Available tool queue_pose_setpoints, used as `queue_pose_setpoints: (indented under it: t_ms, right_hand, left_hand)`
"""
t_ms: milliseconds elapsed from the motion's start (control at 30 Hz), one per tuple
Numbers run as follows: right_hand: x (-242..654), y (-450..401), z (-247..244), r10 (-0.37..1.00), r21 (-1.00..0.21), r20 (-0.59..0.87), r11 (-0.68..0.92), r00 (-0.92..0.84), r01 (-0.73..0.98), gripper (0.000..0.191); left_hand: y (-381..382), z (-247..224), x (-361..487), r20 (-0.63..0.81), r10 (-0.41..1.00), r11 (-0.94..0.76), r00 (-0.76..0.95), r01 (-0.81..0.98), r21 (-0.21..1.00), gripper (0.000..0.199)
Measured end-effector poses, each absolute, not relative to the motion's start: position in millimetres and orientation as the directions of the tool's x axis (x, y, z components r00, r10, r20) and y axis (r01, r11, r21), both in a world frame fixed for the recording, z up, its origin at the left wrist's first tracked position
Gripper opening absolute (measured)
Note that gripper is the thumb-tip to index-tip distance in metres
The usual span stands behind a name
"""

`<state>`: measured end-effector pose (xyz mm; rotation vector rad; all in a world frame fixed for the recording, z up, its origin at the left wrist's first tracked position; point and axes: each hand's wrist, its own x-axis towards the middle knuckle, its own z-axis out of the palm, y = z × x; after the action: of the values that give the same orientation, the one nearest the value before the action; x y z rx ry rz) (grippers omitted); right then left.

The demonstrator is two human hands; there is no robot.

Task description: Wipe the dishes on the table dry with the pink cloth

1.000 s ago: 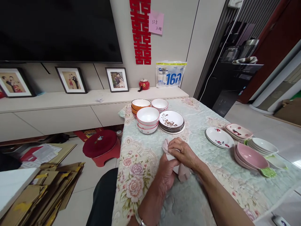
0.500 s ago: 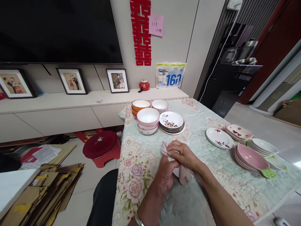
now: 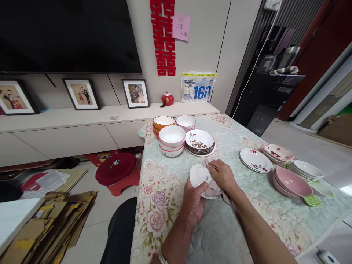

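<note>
A small white plate [image 3: 197,174] is in my left hand [image 3: 193,198], gripped at its near left edge with the thumb on top. A small bluish mark shows on the face turned up, which looks like the underside. My right hand [image 3: 224,175] is closed on a pale pink cloth [image 3: 213,189] and presses it against the plate's right side. Part of the cloth hangs over the near rim. Beyond my hands stand a stack of red-rimmed white bowls [image 3: 172,137] and a stack of brown-flowered plates [image 3: 200,140].
Orange bowls [image 3: 162,122] and another red-rimmed bowl [image 3: 186,121] stand behind. On the right are flowered plates [image 3: 255,160], pink leaf-shaped dishes [image 3: 293,181] and small white bowls [image 3: 307,169]. A red stool [image 3: 117,170] stands left of the cloth-covered table [image 3: 162,194].
My right hand has moved right with the cloth, uncovering the plate's marked face. My left hand still holds the plate, which now shows more to the camera.
</note>
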<state>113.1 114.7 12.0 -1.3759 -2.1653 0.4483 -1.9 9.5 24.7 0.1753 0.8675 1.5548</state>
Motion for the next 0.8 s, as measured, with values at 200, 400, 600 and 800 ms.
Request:
queue_pose_setpoints:
  t_ms: [200, 400, 600, 800]
  right_hand:
    - [100, 99, 29, 0.738, -0.585, 0.398, 0.662, -0.545, 0.469, 0.016]
    - [95, 93, 37, 0.629, -0.643, 0.399, 0.711, -0.668, 0.285, 0.019]
    - [107, 111, 19, 0.887, -0.718, 0.308, 0.454, -0.345, 0.527, 0.018]
    - [93, 89, 38, 0.663, -0.653, 0.405, 0.692, -0.63, 0.308, 0.01]
  left_hand:
    - [7, 35, 1, -0.323, 0.935, 0.09, -0.147, -0.782, 0.617, 0.074]
    - [7, 38, 3, -0.277, 0.95, 0.065, -0.147, -0.772, 0.632, 0.07]
    - [7, 35, 1, -0.349, 0.927, 0.143, -0.136, -0.732, 0.666, 0.067]
    - [6, 33, 2, -0.236, 0.963, 0.078, -0.131, -0.703, 0.707, 0.059]
